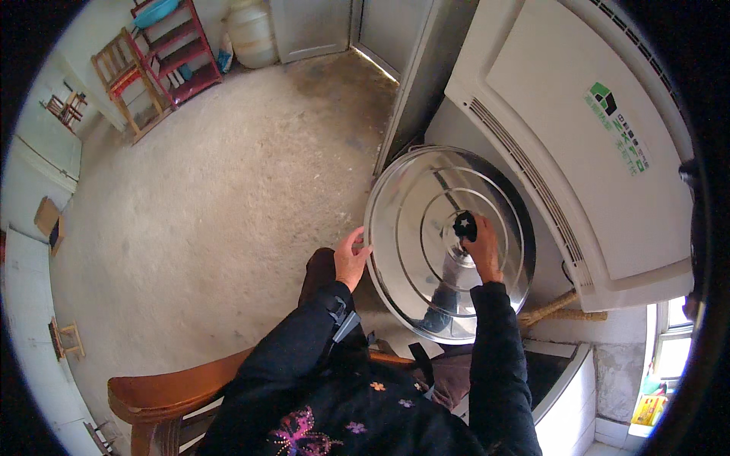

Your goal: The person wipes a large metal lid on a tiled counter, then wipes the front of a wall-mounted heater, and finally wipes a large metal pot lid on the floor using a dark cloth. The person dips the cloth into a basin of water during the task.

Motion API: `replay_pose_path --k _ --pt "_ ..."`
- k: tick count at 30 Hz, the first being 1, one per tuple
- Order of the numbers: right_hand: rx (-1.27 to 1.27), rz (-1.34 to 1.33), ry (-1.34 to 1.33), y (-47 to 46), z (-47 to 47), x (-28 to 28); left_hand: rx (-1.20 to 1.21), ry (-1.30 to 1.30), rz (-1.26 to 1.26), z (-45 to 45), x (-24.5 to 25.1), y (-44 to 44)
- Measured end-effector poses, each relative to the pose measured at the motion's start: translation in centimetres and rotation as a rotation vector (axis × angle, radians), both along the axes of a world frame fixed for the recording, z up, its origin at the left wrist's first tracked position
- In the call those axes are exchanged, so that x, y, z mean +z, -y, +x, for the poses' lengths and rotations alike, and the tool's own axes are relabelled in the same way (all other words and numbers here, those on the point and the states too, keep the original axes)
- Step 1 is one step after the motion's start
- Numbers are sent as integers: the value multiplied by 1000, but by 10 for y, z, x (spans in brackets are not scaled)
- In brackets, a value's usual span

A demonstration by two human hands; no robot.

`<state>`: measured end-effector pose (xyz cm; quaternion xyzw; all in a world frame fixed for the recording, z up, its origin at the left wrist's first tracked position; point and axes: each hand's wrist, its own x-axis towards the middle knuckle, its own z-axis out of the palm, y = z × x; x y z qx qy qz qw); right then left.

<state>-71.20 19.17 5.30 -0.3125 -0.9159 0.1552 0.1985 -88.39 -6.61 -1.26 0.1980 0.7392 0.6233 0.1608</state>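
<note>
A large round lid of shiny metal (408, 228) with concentric rings lies before me, mirroring parts of the room. At its middle my right hand (485, 248) is closed around a black knob-like piece (465, 226) that bears a white star. The fingers partly cover this piece. My left hand (351, 259) is at the lid's left rim, with its thumb and forefinger apart and their tips against the edge. Whether those fingers grip the rim cannot be told. What the lid rests on is hidden beneath it.
A white appliance panel (570, 142) with printed writing rises close on the right. A wooden chair (177, 379) is behind my left arm. Bare concrete floor (217, 199) spreads leftward. A red shelf rack (182, 54), another wooden chair (117, 68) and a plastic barrel (251, 34) stand farther off.
</note>
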Motion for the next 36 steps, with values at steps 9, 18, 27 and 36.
replay_pose_path --k 9,18,27,36 --pt "25 12 131 -4 -9 13 2 104 -42 -2 4 -4" --pt "268 -78 -221 16 -122 -21 4 -2 -128 -4 -1 -6" --pt "562 -36 18 110 -94 -19 -46 18 -154 -7 -7 -3" --pt "385 -504 140 137 48 33 -86 40 -192 -16 -18 -3"
